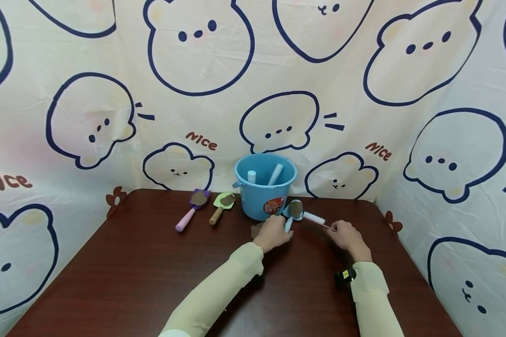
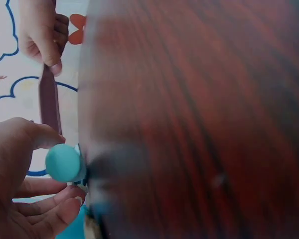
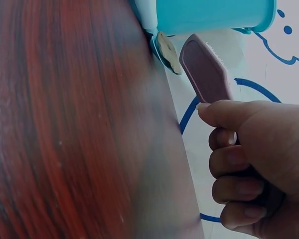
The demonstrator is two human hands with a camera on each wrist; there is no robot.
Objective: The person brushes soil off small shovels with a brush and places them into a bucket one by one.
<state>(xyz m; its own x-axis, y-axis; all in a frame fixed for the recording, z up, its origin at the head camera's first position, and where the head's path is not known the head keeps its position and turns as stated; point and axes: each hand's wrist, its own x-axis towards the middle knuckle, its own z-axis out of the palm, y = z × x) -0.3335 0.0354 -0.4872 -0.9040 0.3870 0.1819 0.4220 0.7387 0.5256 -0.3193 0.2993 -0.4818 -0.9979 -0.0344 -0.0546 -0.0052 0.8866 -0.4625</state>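
Note:
My left hand grips the handle of a light blue toy shovel, its thumb on one side and fingers on the other; the round handle end faces the left wrist camera. Brown material lies in the shovel's scoop. My right hand holds a brush by its mauve handle, fingers curled round it. The brush's white bristles lie close beside the scoop, at its right. Partly behind the left hand is a brown piece on the table.
A blue bucket stands at the table's back edge, with two light blue handles sticking up inside. To its left lie a green shovel and a purple shovel with a pink handle, both bearing brown material. A patterned cloth hangs behind.

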